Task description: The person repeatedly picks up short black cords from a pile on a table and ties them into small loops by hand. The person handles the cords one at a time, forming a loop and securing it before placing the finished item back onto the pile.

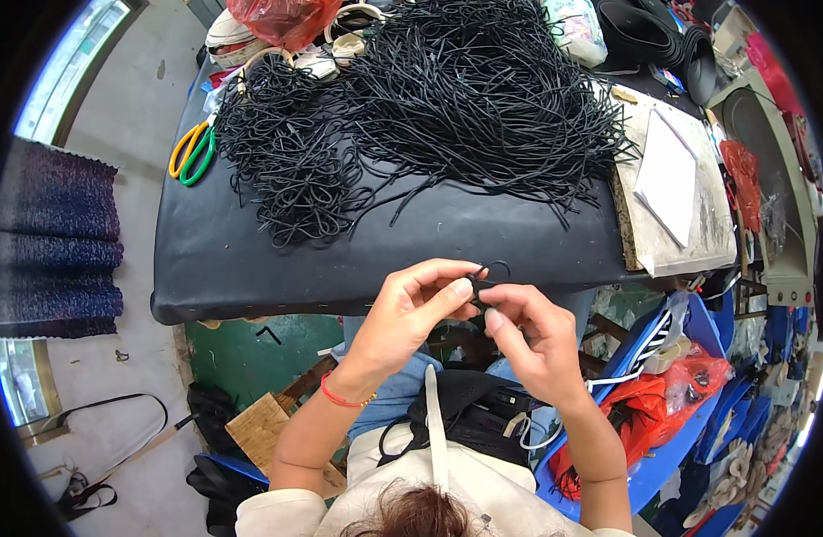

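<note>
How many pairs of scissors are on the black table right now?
1: the pair of scissors with yellow and green handles lies at the left end of the black table, beside the pile of black cords. More could be hidden under that pile.

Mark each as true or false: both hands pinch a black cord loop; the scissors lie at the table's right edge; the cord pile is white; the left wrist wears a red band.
1. Both hands, left hand and right hand, pinch a small black cord loop: true.
2. The scissors lie at the right edge of the table: false, the left edge.
3. The cord pile is white: false, black.
4. The left wrist wears a red band: true.
</note>
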Available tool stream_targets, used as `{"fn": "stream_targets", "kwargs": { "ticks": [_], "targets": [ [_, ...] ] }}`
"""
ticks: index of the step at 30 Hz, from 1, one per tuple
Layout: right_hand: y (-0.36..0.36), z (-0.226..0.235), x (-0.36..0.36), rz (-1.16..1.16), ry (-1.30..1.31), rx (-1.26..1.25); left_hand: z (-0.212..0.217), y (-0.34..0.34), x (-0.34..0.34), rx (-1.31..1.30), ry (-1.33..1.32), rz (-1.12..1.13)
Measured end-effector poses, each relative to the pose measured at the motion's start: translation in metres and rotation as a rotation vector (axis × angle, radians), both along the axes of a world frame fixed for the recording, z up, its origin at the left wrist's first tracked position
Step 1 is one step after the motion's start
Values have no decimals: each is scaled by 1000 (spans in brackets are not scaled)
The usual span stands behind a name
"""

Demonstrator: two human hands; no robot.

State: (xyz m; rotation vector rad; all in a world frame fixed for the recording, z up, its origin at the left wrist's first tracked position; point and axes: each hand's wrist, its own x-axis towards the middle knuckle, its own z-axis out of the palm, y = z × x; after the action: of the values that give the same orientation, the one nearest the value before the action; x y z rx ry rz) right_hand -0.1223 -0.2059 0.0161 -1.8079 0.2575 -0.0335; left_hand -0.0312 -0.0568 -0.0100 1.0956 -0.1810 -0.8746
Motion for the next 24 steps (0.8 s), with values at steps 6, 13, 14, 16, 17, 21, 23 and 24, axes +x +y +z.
{"fn": "stream_targets", "kwargs": {
  "ticks": [6,13,14,16,17,21,23,24],
  "targets": [
    [-4,-2,3,91,75,745,1,0,-6,-72,34,65],
    [-5,-5,5,4,15,565,3,-1,-11,-167,192,144],
    [-3,-6,6,-30,3,482,3,-3,-12,-167,172,168],
    [6,-10,8,-145,-103,324,3,-9,-16,-146,88,227],
    [11,-12,8,-203,-155,243,4,-11,-18,-124,24,260],
    [15,-15,10,-279,-213,-19,6,-21,-27,-89,-46,367],
    [18,-14,12,-324,-198,54,2,-24,-31,-15,-189,398],
    [19,-14,14,-348,-191,89,1,-25,-32,16,-260,399]
  ]
}}
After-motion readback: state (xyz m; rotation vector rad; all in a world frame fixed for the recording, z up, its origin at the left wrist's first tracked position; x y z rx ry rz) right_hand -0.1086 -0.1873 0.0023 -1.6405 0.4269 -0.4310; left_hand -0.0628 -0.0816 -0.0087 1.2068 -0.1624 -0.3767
